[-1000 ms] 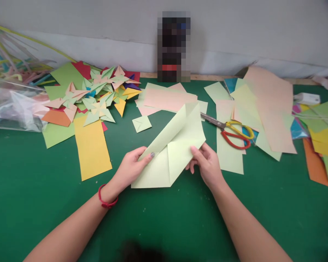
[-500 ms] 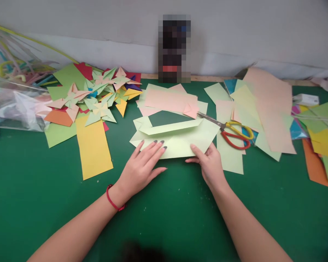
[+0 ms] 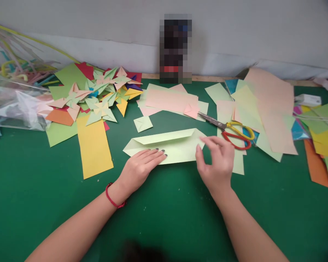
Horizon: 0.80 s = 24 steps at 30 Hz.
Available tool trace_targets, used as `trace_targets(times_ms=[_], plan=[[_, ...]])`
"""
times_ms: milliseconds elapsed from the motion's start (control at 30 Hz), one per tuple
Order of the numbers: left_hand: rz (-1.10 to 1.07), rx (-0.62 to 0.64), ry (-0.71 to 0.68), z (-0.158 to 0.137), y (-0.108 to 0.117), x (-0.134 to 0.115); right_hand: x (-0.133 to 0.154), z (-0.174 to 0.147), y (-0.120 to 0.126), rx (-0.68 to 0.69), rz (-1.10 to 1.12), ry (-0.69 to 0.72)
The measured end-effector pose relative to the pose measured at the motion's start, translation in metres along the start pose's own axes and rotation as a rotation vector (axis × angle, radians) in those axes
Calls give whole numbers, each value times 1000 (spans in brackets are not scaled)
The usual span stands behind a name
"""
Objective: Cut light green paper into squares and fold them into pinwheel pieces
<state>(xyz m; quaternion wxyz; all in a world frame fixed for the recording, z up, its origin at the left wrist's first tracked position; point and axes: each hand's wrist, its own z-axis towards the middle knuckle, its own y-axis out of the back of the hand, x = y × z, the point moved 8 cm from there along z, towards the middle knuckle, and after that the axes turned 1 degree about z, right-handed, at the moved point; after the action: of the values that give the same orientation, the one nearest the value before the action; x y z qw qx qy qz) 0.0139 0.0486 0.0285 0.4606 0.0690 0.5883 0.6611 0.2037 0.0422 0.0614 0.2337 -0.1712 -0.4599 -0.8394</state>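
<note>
The green table [image 3: 164, 222] runs back to the wall, and along its back edge, towards the right, lies a big peach sheet [image 3: 274, 112] over other papers. The pale green paper [image 3: 177, 152] sits mid-table, in from that back edge. Its long axis goes left to right, the right end slightly farther back; its left end tapers to a point aimed at the table's left side, and a flap along its far side stands partly raised. The left hand [image 3: 140, 165] is laid flat on its near left part, fingers side by side, gripping nothing. Over its right end the right hand [image 3: 218, 165] is curled, thumb and forefinger apart; I can't tell whether they touch it. Behind that hand lie scissors [image 3: 221, 125], blades pointing left. Smallest is a folded square [image 3: 143, 124] just behind the pale green paper.
</note>
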Motion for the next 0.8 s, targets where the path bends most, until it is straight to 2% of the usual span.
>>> trace_targets(times_ms=[100,200,267,400,800], plan=[[14,21,-6,0,1,4,24,-4,-17,261,-11,274],[9,40,9,-1,3,13,34,-12,-35,481,22,389],[-20,50,12,0,4,19,36,-16,-43,565,27,418],[-57,56,-24,2,4,23,33,-18,-48,583,26,420],[96,117,-58,4,0,9,28,-17,-46,544,22,396]])
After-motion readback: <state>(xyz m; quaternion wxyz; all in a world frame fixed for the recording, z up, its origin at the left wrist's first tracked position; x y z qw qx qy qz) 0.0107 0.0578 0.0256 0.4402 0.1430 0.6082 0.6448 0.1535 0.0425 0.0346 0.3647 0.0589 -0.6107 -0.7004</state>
